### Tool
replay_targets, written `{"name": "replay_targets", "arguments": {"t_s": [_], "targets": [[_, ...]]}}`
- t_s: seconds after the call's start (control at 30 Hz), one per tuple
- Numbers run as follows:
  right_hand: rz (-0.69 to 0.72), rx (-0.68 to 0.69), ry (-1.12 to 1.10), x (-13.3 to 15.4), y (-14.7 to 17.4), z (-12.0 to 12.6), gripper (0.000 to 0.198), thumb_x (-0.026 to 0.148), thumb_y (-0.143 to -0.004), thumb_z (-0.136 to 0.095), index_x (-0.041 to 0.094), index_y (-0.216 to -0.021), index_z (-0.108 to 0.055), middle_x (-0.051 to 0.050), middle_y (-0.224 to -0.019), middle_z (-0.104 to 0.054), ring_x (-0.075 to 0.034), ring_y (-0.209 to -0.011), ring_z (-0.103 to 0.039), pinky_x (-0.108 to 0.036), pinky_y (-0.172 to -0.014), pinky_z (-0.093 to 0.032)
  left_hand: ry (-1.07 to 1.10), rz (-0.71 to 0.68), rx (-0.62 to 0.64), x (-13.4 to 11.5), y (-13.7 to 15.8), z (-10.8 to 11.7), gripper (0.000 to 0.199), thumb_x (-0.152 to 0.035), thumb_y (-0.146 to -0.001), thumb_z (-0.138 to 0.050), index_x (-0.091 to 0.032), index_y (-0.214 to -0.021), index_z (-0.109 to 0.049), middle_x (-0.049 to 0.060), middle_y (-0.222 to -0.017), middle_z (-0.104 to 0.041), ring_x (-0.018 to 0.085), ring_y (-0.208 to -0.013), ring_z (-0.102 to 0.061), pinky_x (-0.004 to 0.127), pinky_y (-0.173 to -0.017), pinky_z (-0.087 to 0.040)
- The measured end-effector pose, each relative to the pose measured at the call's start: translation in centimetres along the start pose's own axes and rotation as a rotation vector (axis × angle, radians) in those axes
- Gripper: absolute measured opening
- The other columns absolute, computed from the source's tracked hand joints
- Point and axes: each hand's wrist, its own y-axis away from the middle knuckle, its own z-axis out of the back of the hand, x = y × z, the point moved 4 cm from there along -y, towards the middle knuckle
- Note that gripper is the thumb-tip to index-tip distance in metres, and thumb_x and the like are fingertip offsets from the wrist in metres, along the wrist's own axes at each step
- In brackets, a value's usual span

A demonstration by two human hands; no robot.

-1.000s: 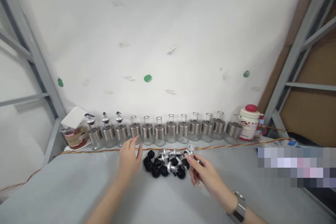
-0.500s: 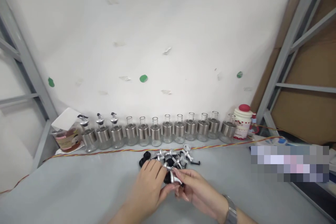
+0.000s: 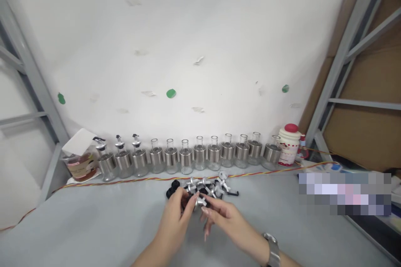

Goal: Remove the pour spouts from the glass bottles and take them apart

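Observation:
Low over the grey table, a silver pour spout point(image 3: 200, 202) sits between my two hands. My left hand point(image 3: 176, 217) is closed around its base, with the thumb along the top; the palm side hides part of it. From the right, my right hand point(image 3: 224, 216) pinches the spout's tip end between thumb and forefinger, its other fingers hanging lower. Just beyond the hands lies a pile of loose pour spouts point(image 3: 216, 190), silver, black and clear, and round black stoppers point(image 3: 173, 187) sit at its left end.
Along the wall stands a row of glass bottles with steel bands point(image 3: 171, 157); three on the left carry spouts point(image 3: 136, 142). A twisted red-yellow wire point(image 3: 140, 180) crosses the table. A plastic tub point(image 3: 82, 167) stands left, a cream jar with red lid point(image 3: 288, 146) right.
The spout has turned in my hands, and its black base is now hidden. My left hand has rolled so the thumb is on top, and my right fingers have shifted.

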Motion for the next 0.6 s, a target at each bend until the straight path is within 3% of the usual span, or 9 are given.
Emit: {"name": "replay_targets", "arguments": {"t_s": [0.1,0.23,0.6], "targets": [[0.026,-0.013,-0.029,0.1,0.0,0.0,0.043,0.038,-0.074,-0.06,0.02,-0.112,-0.054,0.002,-0.07,-0.059,-0.011,-0.055,-0.059,-0.028,-0.06,-0.049,0.093,0.059,0.046,0.2,0.4,-1.0,0.029,-0.042,-0.085,-0.032,-0.02,-0.07,-0.042,-0.004,-0.06,-0.047,0.012,-0.058,-0.048,0.023,-0.056,-0.037],[0.033,-0.044,-0.045,0.2,0.0,0.1,0.041,0.04,-0.072,-0.061,0.018,-0.106,-0.058,0.0,-0.067,-0.06,-0.014,-0.056,-0.06,-0.03,-0.06,-0.049,0.162,0.056,0.04,0.6,1.0,-2.0,0.032,-0.039,-0.088,-0.025,-0.02,-0.069,-0.042,-0.003,-0.057,-0.048,0.012,-0.055,-0.05,0.023,-0.055,-0.039],[0.064,-0.057,-0.013,-0.1,-0.1,0.5,0.039,0.043,-0.069,-0.063,0.018,-0.098,-0.058,-0.001,-0.073,-0.061,-0.014,-0.058,-0.057,-0.031,-0.061,-0.048,-0.405,-0.458,-0.172,-0.2,1.3,-1.1,0.012,-0.026,-0.085,-0.037,-0.019,-0.079,-0.044,0.001,-0.067,-0.053,0.015,-0.062,-0.053,0.026,-0.055,-0.041]]}}
